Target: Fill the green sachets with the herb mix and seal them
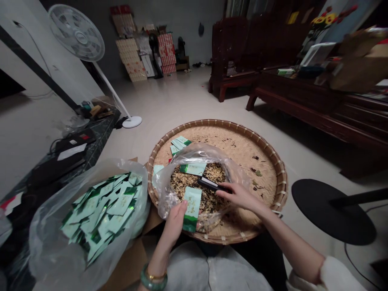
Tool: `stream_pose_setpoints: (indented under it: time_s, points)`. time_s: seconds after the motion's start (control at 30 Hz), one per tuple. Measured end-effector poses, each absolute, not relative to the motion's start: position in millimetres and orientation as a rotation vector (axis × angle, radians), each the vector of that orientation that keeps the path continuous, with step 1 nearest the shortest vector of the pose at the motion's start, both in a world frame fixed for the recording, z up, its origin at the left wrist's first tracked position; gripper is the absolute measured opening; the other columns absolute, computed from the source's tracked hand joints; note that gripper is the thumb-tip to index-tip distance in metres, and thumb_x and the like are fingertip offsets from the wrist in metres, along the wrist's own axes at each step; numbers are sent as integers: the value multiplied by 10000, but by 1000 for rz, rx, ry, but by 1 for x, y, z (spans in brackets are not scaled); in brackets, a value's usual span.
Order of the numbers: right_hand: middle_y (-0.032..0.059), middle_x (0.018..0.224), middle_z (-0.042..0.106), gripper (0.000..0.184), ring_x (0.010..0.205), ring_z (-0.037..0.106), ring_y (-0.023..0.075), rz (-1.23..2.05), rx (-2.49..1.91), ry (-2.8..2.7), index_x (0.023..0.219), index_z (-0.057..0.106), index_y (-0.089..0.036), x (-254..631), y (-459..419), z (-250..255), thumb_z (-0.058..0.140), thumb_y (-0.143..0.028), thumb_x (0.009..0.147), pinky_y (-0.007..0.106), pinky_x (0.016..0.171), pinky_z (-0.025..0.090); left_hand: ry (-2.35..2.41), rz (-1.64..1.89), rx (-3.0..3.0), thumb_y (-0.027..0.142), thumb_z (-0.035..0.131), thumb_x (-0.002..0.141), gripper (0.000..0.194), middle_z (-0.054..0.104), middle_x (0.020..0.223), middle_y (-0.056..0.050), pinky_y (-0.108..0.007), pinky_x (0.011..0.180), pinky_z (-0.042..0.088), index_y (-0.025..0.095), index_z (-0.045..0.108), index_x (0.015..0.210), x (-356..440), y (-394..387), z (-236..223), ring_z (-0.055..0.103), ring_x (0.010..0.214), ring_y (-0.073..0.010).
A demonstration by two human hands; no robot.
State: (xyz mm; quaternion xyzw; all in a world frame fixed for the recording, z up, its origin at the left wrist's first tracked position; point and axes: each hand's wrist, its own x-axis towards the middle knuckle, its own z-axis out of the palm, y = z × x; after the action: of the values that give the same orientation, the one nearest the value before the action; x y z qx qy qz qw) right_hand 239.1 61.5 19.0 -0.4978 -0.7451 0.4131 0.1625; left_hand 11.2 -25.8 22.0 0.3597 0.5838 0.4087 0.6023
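My left hand [176, 218] is closed on the lower left edge of a pale green sachet [193, 199] with a dark green end. In my right hand [238, 195] is a slim black tool [209, 184] with a pale strip along it; its exact kind I cannot make out. Both hands are over an open clear plastic bag [168, 200] of loose dried tea mix [181, 182], tan and dark bits. Another green sachet [193, 168] lies on the mix, beyond the tool. The bag stands in a round woven bamboo tray [242, 149].
More sachets [178, 143] lie at the tray's far left. Left of it, a large plastic bag [50, 226] holds many green sachets [104, 206]. A white fan [132, 121] stands ahead left, a black round base [330, 210] at right. Dark wooden furniture [318, 109] is beyond.
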Motion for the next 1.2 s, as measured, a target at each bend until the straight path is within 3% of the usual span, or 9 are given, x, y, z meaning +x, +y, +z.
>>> stream_pose_setpoints:
  time_s: [0.13,0.23,0.33,0.53,0.63,0.73,0.87,1.0,1.2]
  points:
    - [120,884,691,335,806,613,245,825,-1519,-2364,953,681,-151,236,58,7,561,-439,829,317,728,442,1319,937,844,649,526,740,560,706,718,-79,-288,457,491,109,647,823,14,-29,22,612,498,-178]
    - [107,876,678,340,865,593,235,713,-1451,-2308,894,689,-175,221,55,16,457,-423,904,329,783,424,1312,903,895,641,517,752,540,688,695,-66,-291,484,489,118,644,802,17,-29,22,608,526,-182]
    - [63,883,676,289,806,595,182,870,-1211,-2124,980,660,-191,198,52,28,481,-404,900,276,720,430,1330,855,984,633,514,757,522,660,648,-51,-290,521,480,128,645,753,18,-29,21,606,568,-191]
    - [-14,592,570,301,565,496,104,1023,-993,-2038,607,552,-163,167,46,24,562,-331,856,205,536,341,1351,790,1017,631,519,758,519,672,669,-65,-285,540,474,129,653,750,17,-35,22,620,641,-211]
    - [-30,559,543,326,526,486,102,1107,-1042,-2040,665,556,-163,162,56,18,471,-365,906,196,496,337,1297,834,886,606,581,734,509,692,675,-71,-291,552,498,113,673,817,9,-38,28,637,622,-207]
    - [-4,636,609,393,578,554,125,916,-1279,-2127,888,594,-155,161,82,14,254,-328,985,212,555,408,1304,1285,583,609,632,688,523,711,692,-56,-279,538,511,132,677,899,-8,-40,43,639,567,-180]
    - [151,1081,635,255,1014,558,225,552,-1531,-2261,1095,582,-118,159,119,8,475,-253,907,298,843,414,1107,2087,327,760,508,651,687,696,1084,-67,-268,621,545,218,644,1051,-30,-40,68,673,853,-212]
    - [198,1048,638,224,1021,549,286,467,-1663,-2357,1022,624,-99,152,132,0,547,-205,841,336,832,414,1056,1934,352,711,594,637,756,634,1194,-145,-302,720,554,181,595,1176,-26,-42,69,652,944,-242]
    - [146,1083,648,309,1002,564,261,418,-1770,-2428,1088,616,-148,151,138,-4,589,-293,818,286,759,428,1034,1697,469,442,604,788,425,685,1034,-122,-319,695,552,181,605,1124,-8,-42,46,670,799,-200]
